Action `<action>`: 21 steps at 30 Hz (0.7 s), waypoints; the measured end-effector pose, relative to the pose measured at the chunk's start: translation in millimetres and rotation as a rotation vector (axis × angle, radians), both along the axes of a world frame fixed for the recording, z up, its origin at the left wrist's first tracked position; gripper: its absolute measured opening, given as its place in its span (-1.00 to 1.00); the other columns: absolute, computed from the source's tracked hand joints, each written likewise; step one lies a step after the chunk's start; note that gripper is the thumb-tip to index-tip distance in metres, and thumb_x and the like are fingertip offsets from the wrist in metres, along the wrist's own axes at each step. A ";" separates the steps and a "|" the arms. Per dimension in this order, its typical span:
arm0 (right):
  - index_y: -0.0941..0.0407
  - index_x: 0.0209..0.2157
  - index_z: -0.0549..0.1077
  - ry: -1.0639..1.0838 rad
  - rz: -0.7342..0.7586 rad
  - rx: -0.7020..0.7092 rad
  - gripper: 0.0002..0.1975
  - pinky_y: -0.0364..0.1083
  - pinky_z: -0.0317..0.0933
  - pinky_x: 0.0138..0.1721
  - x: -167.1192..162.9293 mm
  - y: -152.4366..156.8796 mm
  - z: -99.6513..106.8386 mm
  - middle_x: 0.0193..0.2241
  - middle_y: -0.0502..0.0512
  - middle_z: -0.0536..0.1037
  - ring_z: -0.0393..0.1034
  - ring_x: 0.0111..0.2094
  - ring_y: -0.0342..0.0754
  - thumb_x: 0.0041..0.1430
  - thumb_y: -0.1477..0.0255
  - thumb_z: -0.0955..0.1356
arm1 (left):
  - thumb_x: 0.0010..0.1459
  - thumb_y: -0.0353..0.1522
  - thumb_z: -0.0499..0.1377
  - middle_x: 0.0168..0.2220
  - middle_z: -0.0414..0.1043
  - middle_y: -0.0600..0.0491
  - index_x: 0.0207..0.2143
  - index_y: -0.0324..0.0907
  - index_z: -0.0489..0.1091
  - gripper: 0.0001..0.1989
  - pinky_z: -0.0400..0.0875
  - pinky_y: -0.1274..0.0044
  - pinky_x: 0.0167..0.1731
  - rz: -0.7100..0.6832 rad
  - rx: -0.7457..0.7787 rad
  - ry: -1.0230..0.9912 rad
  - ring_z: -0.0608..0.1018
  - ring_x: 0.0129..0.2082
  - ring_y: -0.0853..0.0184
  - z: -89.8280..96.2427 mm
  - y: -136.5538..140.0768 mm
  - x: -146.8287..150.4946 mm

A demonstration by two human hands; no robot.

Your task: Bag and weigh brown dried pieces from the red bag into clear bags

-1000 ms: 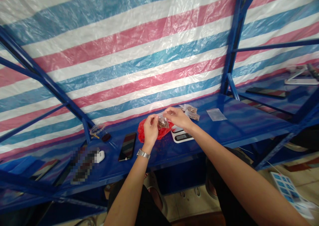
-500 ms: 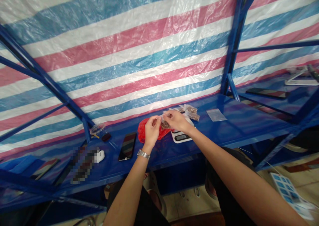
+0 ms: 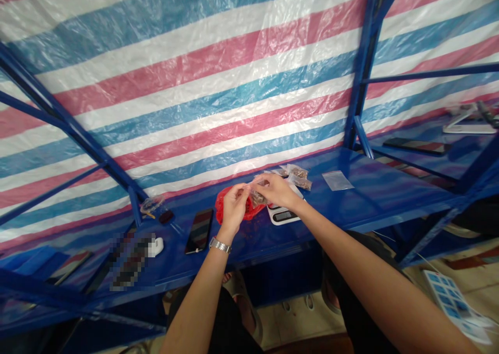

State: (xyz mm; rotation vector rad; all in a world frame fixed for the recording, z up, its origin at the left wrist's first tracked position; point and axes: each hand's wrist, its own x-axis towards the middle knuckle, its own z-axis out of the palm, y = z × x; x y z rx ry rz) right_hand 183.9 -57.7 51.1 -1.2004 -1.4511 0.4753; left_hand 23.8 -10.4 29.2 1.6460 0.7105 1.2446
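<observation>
Between my two hands hangs a small clear plastic bag [image 3: 257, 199] with brown bits in it, which are too small to name. My left hand [image 3: 236, 204] pinches the left end of the bag's top edge. With thumb and fingers together, my right hand [image 3: 277, 189] grips the same edge on the right. Under the bag lies a crumpled red plastic bag [image 3: 221, 206], partly hidden by my left hand. A white digital scale [image 3: 284, 216] sits just right of it, below my right hand and wrist.
Several filled clear bags [image 3: 299, 177] lie behind the scale. A flat clear bag [image 3: 337, 181] rests farther right on the blue table [image 3: 374, 195]. To the left are a black phone [image 3: 199, 231] and a white object [image 3: 156, 247]. Blue metal posts [image 3: 356, 83] frame the striped sheet [image 3: 234, 99].
My left hand has shifted slightly left and down, its wrist turned a little. The bag's top looks more stretched between my hands. My right hand has barely moved.
</observation>
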 end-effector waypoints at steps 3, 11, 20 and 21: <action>0.15 -0.31 0.65 0.029 0.013 -0.010 -0.80 -0.10 0.39 -0.22 14.0 -0.3 5.4 -0.33 0.10 0.70 0.56 -0.32 -0.02 0.17 0.34 0.41 | 0.24 -0.08 0.26 -0.16 0.67 0.00 -0.17 -0.14 0.61 -0.66 0.47 0.48 -0.13 0.045 0.025 0.044 0.64 -0.17 0.24 3.4 0.1 -1.5; 0.16 -0.23 0.65 -0.060 -0.725 -0.046 -0.76 -0.04 0.37 -0.08 88.2 -8.0 6.6 -0.25 0.16 0.70 0.57 -0.19 0.08 0.22 0.36 0.36 | 0.41 -0.12 0.05 -0.06 0.64 -0.06 0.02 -0.12 0.54 -0.61 0.49 0.43 -0.05 0.198 0.212 0.203 0.64 -0.12 0.24 10.6 -4.5 -6.0; 0.14 -0.14 0.68 -0.461 -0.464 -0.366 -0.69 -0.09 0.36 -0.02 137.6 0.6 -21.2 -0.13 0.19 0.71 0.59 -0.06 0.09 0.31 0.33 0.32 | 0.41 -0.25 0.08 -0.06 0.60 -0.06 -0.04 -0.11 0.56 -0.72 0.46 0.42 0.00 0.103 0.420 0.303 0.60 -0.04 0.23 22.9 -24.6 -4.6; 0.14 -0.13 0.68 -0.482 -0.430 -0.370 -0.70 -0.10 0.37 -0.02 140.6 1.6 -24.8 -0.11 0.19 0.71 0.59 -0.06 0.09 0.31 0.34 0.33 | 0.41 -0.25 0.09 -0.06 0.60 -0.06 -0.06 -0.11 0.57 -0.73 0.45 0.42 0.00 0.098 0.412 0.287 0.60 -0.05 0.22 23.5 -24.9 -4.5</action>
